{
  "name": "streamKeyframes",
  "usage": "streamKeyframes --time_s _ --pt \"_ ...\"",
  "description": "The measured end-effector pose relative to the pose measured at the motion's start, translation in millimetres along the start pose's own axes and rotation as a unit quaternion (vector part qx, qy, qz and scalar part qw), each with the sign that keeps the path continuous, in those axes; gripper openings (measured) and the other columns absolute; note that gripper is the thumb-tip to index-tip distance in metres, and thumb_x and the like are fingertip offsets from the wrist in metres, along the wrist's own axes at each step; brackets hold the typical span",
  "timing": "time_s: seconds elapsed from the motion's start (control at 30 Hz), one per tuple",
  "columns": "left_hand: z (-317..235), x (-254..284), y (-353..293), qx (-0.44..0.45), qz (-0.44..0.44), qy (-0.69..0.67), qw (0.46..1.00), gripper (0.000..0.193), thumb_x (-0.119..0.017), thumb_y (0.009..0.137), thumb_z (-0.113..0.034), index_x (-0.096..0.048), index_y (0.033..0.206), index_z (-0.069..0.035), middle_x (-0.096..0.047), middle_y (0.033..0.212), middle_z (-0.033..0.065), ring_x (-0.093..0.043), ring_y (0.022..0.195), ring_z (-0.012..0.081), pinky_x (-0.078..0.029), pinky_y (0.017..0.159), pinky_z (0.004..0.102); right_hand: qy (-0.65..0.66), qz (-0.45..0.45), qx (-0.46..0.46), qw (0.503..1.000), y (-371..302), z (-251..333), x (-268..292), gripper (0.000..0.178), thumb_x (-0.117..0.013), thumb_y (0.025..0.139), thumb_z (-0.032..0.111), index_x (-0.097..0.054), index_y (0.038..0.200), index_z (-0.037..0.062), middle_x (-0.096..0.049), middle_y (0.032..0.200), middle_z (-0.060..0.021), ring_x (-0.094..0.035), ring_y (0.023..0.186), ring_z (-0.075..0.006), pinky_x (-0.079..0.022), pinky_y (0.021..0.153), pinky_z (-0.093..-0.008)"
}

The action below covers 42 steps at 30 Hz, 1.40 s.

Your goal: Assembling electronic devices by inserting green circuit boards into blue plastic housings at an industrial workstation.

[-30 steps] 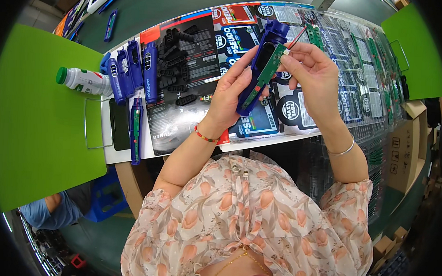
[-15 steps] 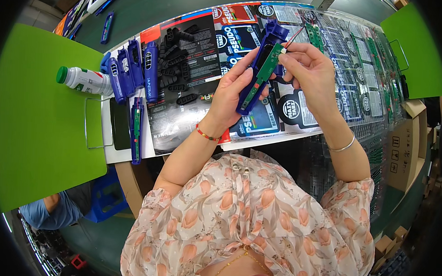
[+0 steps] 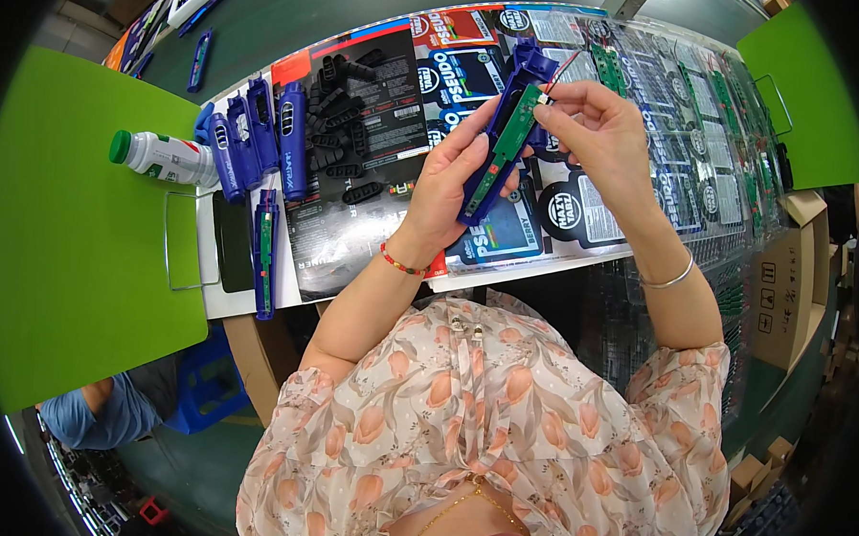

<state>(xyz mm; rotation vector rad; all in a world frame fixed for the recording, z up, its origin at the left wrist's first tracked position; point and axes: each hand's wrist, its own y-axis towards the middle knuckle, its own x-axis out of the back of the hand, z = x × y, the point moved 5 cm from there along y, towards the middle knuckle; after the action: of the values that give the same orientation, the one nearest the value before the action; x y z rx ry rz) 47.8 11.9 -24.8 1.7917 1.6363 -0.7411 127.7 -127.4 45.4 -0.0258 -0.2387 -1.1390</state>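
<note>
My left hand [image 3: 453, 173] is wrapped around a long blue plastic housing [image 3: 470, 208], held tilted above the printed sheets. A narrow green circuit board [image 3: 514, 138] lies along the housing's open side, partly inside it. The thumb and fingertips of my right hand [image 3: 598, 132] pinch at the board's upper end, beside a small white connector; the exact grip is partly hidden. Thin red and dark wires [image 3: 561, 71] rise from that end. Left of my hands, another blue housing with a green board [image 3: 264, 251] rests at the table's edge.
Black plastic parts [image 3: 340, 111] are heaped on a dark printed sheet. Several blue housings [image 3: 293, 138] stand beside a white bottle with a green cap [image 3: 171, 156]. Clear trays with green boards [image 3: 724, 118] fill the right side. Green panels [image 3: 76, 243] flank the table. A person's sleeve [image 3: 107, 417] shows at lower left.
My right hand has shifted slightly left and closer to the board's upper end. The board sits at a slightly different angle in the housing, and the wires have swung a little left.
</note>
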Motion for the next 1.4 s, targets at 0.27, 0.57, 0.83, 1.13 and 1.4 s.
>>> streamKeyframes --time_s 0.27,0.57,0.83,1.13,1.4 --pt "1.1 0.0 0.1 -0.005 -0.021 0.053 0.998 0.045 -0.038 0.105 -0.017 -0.034 0.15 -0.01 -0.064 0.112 0.0168 -0.062 0.078 0.0127 -0.052 0.071 0.0244 -0.154 -0.049 0.133 0.978 1.7 10.6 -4.3 0.019 -0.075 0.08 0.008 -0.07 0.096 -0.0011 -0.064 0.072 -0.0013 -0.055 0.06 -0.0037 -0.045 0.054 -0.0196" --pt "7.4 3.7 -0.3 0.0 -0.05 0.123 0.991 0.048 -0.049 0.101 -0.012 -0.036 0.148 -0.007 -0.067 0.106 0.0142 -0.062 0.073 0.0106 -0.051 0.066 0.0238 -0.226 -0.037 0.138 0.964 8.0 0.3 -2.1 0.023 -0.078 0.074 0.01 -0.071 0.095 0.0027 -0.061 0.069 -0.0037 -0.058 0.059 -0.0124 -0.047 0.055 -0.0258" --pt "-0.6 4.4 4.2 0.0 -0.119 0.169 0.978 0.05 -0.052 0.098 -0.005 -0.039 0.145 -0.003 -0.068 0.101 0.0138 -0.06 0.063 0.0097 -0.049 0.057 0.0229 -0.15 -0.057 0.084 0.983 9.6 3.8 -12.3 0.065 -0.076 0.075 0.01 -0.049 0.133 0.0096 -0.064 0.075 -0.0056 -0.064 0.061 -0.0159 -0.052 0.058 -0.0296" --pt "-30.2 6.3 8.6 -0.017 -0.114 0.222 0.968 0.051 -0.056 0.096 -0.004 -0.04 0.144 -0.001 -0.069 0.1 0.0167 -0.062 0.064 0.0114 -0.051 0.059 0.0235 -0.114 0.001 0.072 0.991 26.9 10.0 -10.2 0.067 -0.075 0.079 0.012 -0.044 0.138 0.0065 -0.066 0.076 -0.0058 -0.061 0.06 -0.0123 -0.05 0.059 -0.0276" --pt "-154.1 104.1 123.6 -0.09 -0.289 0.337 0.892 0.049 -0.056 0.091 -0.005 -0.047 0.138 0.0 -0.066 0.085 0.0122 -0.065 0.061 0.017 -0.051 0.05 0.025 -0.29 0.056 0.195 0.935 79.7 -24.2 -25.8 0.021 -0.069 0.079 0.012 -0.068 0.098 0.0046 -0.069 0.078 -0.0131 -0.067 0.07 -0.0314 -0.053 0.067 -0.0414"
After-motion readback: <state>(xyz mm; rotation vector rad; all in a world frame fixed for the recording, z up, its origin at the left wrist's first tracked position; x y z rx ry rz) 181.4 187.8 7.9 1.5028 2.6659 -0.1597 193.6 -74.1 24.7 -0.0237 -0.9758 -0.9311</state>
